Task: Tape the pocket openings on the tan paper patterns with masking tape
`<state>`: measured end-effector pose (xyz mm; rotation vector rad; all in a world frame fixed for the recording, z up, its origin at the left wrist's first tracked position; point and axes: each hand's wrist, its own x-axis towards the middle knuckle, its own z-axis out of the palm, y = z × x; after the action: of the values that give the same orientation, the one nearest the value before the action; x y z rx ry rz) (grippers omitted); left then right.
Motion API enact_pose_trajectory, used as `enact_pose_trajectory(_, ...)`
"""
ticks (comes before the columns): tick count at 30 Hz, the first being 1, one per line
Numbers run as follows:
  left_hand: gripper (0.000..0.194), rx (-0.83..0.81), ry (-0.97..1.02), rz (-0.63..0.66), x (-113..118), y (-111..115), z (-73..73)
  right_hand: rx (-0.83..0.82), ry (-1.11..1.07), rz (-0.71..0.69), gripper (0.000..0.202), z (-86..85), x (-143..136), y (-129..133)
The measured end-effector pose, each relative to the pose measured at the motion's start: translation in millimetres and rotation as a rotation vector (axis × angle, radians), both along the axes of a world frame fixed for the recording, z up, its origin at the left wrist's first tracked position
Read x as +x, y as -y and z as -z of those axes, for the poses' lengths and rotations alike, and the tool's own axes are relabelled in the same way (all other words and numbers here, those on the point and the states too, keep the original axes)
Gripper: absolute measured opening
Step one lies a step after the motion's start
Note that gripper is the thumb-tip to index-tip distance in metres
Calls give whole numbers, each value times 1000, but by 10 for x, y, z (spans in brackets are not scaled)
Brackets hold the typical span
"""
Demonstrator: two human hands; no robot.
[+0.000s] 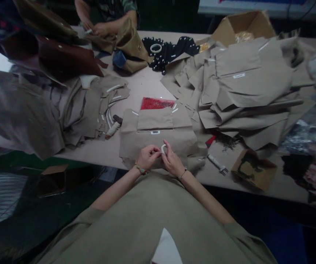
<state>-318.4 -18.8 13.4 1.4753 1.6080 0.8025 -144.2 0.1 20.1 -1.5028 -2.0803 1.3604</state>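
Note:
My right hand (172, 161) holds a small roll of white tape (163, 148) between thumb and fingers, its forefinger raised along the far side. At the roll's left edge, the fingers of my left hand (148, 157) are pinched together; what is between them is too small to tell. Both hands are over a flat beige fabric piece (160, 141) in front of me. That piece carries a sewn pocket panel (155, 119), a small white label (155, 132) and short white tape strips near its upper corners. Behind it lies a red block (157, 103).
Stacks of beige fabric pieces lie left (72, 106) and right (246, 80). A punch-like tool (217, 164) and a small cardboard box (254, 170) are at right; a hammer-like tool (114, 128) at left. Across the table, another person's hands (100, 29) work beside a brown bag (130, 46).

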Motion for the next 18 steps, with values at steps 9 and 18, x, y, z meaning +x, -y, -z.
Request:
enact_pose_trajectory(9,23,104,-382,160,63,146,-169,29,147,3,25,-183,110,21)
enact_pose_trajectory(18,22,87,-200,66,-82,-206,-15,-192,-347,693,60,179,435,-420)
